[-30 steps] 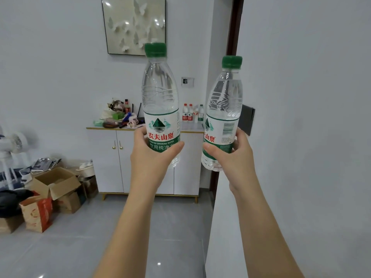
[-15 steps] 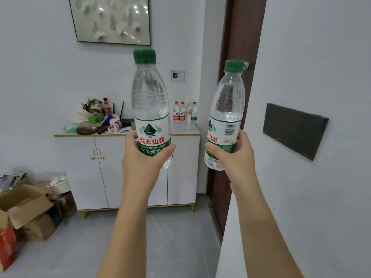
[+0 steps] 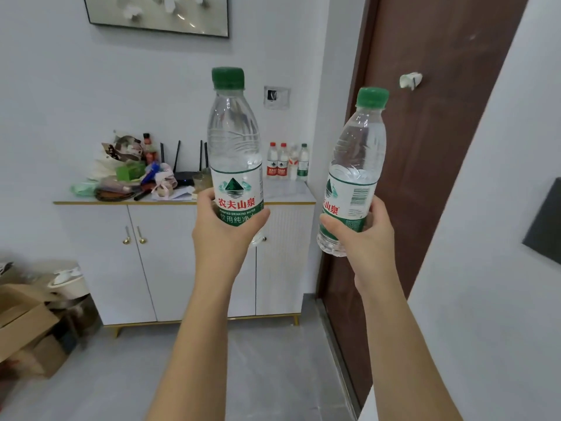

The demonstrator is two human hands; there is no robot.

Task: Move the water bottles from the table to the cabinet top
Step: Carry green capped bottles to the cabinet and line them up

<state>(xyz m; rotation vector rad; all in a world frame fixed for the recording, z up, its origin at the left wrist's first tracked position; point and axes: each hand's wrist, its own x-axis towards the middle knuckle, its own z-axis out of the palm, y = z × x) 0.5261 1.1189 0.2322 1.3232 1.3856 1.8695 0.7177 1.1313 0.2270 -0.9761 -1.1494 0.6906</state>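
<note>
My left hand (image 3: 221,232) grips a clear green-capped water bottle (image 3: 233,147) around its lower label, held upright in front of me. My right hand (image 3: 361,235) holds a second green-capped water bottle (image 3: 358,165), tilted slightly to the right. Ahead stands a white cabinet (image 3: 170,256) with a gold-edged top (image 3: 288,192). Several small water bottles (image 3: 287,161) stand at the right rear of that top, against the wall.
A pile of clutter (image 3: 130,174) and a black router (image 3: 183,174) fill the cabinet top's left half. A brown door (image 3: 425,147) is to the right, a white wall (image 3: 491,268) beside my right arm. Cardboard boxes (image 3: 27,326) sit on the grey floor at left.
The cabinet has grown larger and shifted left in view as I moved toward it. More of the brown door shows. Both hands keep their bottles raised.
</note>
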